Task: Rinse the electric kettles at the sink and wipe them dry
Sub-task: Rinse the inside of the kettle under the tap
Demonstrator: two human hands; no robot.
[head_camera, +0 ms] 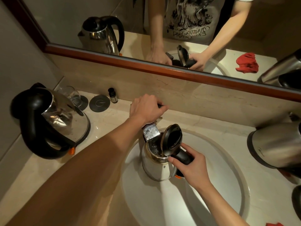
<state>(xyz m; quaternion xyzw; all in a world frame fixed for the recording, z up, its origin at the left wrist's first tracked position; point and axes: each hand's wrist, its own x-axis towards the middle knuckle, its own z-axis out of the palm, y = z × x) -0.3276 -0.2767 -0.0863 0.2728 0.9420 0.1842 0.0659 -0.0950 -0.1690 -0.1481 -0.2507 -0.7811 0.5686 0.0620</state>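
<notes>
Kettle (pixel 157 165) stands upright in the sink (pixel 228 185), lid (pixel 172 139) raised, under the faucet spout (pixel 150 132). Right hand (pixel 193 167) grips its black handle. Left hand (pixel 146 108), behind the kettle, curls over the faucet lever (grip partly hidden). Second kettle (pixel 53 121) stands on the desk (pixel 40 173), left of the sink.

Left arm bare, extended forward and up across the frame, forearm running diagonally from lower left. Left hand (pixel 146 108) palm down, knuckles up, fingers curled over a dark tap handle (pixel 160 105) at the back wall. Right arm enters from lower right, forearm bare, wrist bent slightly inward. Right hand (pixel 193 167) wraps the black handle of the kettle (pixel 157 165), thumb lying forward along the handle's top, fingers curled beneath.
</notes>
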